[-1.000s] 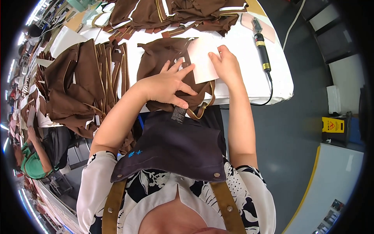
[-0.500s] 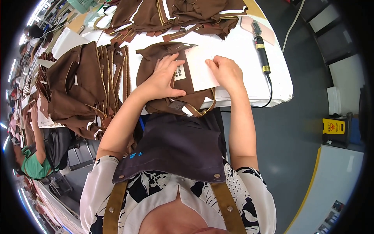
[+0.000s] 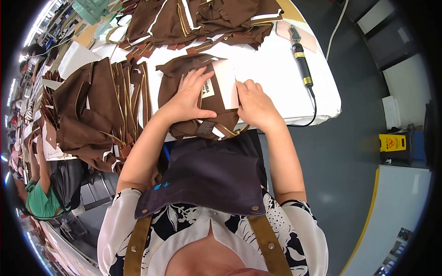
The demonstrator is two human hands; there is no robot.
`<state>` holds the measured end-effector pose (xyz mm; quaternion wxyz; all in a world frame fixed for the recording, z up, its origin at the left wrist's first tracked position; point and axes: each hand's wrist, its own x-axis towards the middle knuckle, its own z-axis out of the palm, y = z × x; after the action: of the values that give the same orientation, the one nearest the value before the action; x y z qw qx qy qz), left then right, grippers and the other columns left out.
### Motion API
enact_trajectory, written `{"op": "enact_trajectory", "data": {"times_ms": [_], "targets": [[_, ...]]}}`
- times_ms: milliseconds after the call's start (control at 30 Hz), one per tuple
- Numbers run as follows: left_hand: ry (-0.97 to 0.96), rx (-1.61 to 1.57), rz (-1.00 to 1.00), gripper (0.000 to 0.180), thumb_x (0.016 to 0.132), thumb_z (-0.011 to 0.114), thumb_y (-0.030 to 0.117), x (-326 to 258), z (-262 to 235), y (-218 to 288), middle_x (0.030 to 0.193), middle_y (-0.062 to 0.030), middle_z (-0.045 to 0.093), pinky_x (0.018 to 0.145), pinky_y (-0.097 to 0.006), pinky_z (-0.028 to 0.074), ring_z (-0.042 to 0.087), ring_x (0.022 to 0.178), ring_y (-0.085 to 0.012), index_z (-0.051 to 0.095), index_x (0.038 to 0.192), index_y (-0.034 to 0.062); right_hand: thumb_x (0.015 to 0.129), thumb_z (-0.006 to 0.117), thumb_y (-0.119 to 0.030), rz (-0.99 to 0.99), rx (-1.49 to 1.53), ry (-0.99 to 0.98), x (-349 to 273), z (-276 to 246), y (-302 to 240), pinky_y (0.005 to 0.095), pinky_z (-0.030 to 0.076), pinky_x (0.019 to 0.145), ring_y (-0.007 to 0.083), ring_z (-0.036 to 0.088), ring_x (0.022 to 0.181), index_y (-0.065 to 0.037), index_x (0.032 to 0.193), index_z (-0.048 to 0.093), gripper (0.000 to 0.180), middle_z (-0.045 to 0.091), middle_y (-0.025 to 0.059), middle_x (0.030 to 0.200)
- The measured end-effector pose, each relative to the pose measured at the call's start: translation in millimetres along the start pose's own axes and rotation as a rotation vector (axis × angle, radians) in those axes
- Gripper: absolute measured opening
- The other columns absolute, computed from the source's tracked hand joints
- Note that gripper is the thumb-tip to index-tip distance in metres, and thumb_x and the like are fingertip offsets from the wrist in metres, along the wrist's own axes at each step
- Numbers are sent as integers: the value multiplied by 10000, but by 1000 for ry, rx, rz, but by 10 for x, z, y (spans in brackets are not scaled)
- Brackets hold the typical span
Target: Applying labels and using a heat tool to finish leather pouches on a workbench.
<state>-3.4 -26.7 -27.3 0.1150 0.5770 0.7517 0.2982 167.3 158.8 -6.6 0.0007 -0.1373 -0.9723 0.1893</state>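
Note:
A brown fabric bag piece [image 3: 166, 76] with a gold zip [image 3: 225, 130] along its near edge lies on the white table. My left hand [image 3: 185, 100] rests flat on it, fingers spread, partly covering a pale printed label [image 3: 208, 89]. To the right of that label is a stiff white card [image 3: 227, 83], its left part seemingly beneath the brown fabric edge. My right hand [image 3: 254, 105] has its fingers curled at the card's right edge, gripping it. The thumb and the exact contact are partly hidden.
Stacked brown zipped pieces [image 3: 94, 99] stand close to my left forearm. More brown pieces [image 3: 221, 16] are heaped at the back. A corded black hand tool [image 3: 302, 66] lies on the white table [image 3: 324, 99] to the right. A co-worker in a green top [image 3: 43, 200] sits far left.
My right hand has moved left, and less of the white card shows now. The left hand stays spread on the brown fabric. The whole view has shifted slightly.

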Motion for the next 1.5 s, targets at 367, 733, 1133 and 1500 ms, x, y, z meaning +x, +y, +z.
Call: {"op": "enact_trajectory", "data": {"times_ms": [367, 733, 1133, 1500], "targets": [[-182, 468, 119, 804, 704, 823, 526, 132, -238, 284, 1608, -82, 356, 1196, -656, 169, 264, 1492, -406, 575, 1426, 276, 925, 546, -144, 262, 78, 324, 473, 66, 199, 500, 551, 772, 419, 696, 830, 20, 943, 599, 174, 704, 243, 848], [-233, 483, 187, 679, 726, 826, 406, 154, -244, 303, 1574, -18, 417, 1210, -639, 180, 301, 1489, -345, 626, 1369, 321, 900, 583, -152, -45, -198, 427, 879, 113, 199, 475, 559, 768, 361, 655, 994, -32, 992, 614, 154, 649, 109, 996], [-198, 383, 185, 662, 738, 845, 301, 220, -278, 258, 1560, -74, 411, 1220, -592, 222, 307, 1482, -351, 622, 1361, 272, 930, 590, -231, 284, 232, 564, 1041, -69, 368, 461, 525, 914, 411, 647, 1072, 1, 1075, 689, 291, 683, 240, 1131], [221, 476, -149, 272, 796, 581, -24, 671, -337, 14, 1081, -150, 601, 816, -474, 542, 650, 971, -386, 650, 1031, 96, 942, 635, -304, -245, -98, 518, 413, 403, 162, 465, 367, 1135, 370, 501, 1317, 56, 1296, 545, 513, 549, 228, 1389]]}}
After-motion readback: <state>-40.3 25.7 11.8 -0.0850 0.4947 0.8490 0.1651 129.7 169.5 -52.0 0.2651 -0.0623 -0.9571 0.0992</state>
